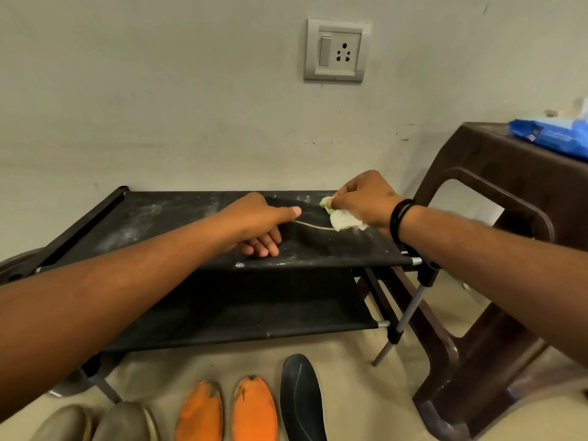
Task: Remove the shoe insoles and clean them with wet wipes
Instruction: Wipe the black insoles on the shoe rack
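On rack: dark insole (321,222) was pinned by left hand (254,224), fingers flat, for steadiness.
Right hand (366,198): crumpled white wet wipe (343,219) was gripped for scrubbing.

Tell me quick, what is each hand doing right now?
Left hand: open, fingers straight, pressing a dark insole flat on the black shoe rack.
Right hand: closed, gripping a crumpled wet wipe against the insole.

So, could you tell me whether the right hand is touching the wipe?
Touching: the head view shows the right hand pinching the crumpled wipe.
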The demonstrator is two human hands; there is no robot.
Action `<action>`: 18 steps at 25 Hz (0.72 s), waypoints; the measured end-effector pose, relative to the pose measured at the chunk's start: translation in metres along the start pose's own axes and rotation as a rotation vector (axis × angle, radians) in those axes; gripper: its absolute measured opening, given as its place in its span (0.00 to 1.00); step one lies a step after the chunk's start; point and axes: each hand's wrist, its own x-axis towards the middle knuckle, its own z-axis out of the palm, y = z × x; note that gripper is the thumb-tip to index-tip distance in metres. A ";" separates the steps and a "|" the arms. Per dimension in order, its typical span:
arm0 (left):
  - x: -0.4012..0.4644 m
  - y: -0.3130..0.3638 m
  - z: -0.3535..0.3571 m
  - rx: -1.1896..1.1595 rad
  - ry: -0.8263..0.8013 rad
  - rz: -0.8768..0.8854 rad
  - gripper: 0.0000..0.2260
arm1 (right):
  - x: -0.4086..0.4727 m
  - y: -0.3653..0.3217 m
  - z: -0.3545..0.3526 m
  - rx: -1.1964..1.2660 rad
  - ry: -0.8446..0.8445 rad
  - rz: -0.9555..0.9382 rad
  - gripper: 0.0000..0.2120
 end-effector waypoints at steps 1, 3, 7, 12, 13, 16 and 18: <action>-0.003 0.003 -0.001 -0.131 -0.028 -0.030 0.26 | -0.009 -0.002 0.002 0.093 0.035 0.031 0.06; -0.005 0.005 0.003 -0.342 -0.030 -0.020 0.21 | -0.030 -0.003 0.003 0.211 -0.073 0.082 0.06; -0.001 0.004 0.017 -0.398 0.021 0.018 0.08 | -0.054 -0.009 -0.009 -0.132 -0.443 -0.009 0.06; 0.010 0.004 0.020 -0.210 0.031 0.143 0.08 | -0.033 -0.006 -0.028 -0.336 -0.203 -0.183 0.05; 0.013 0.002 0.019 -0.204 0.045 0.171 0.09 | -0.030 -0.001 -0.027 -0.346 -0.193 -0.191 0.04; 0.025 -0.012 0.012 -0.107 0.196 0.233 0.19 | -0.019 0.015 -0.025 -0.543 -0.168 -0.292 0.04; 0.026 -0.024 0.005 -0.059 0.277 0.268 0.23 | -0.016 0.018 -0.023 -0.586 -0.169 -0.357 0.03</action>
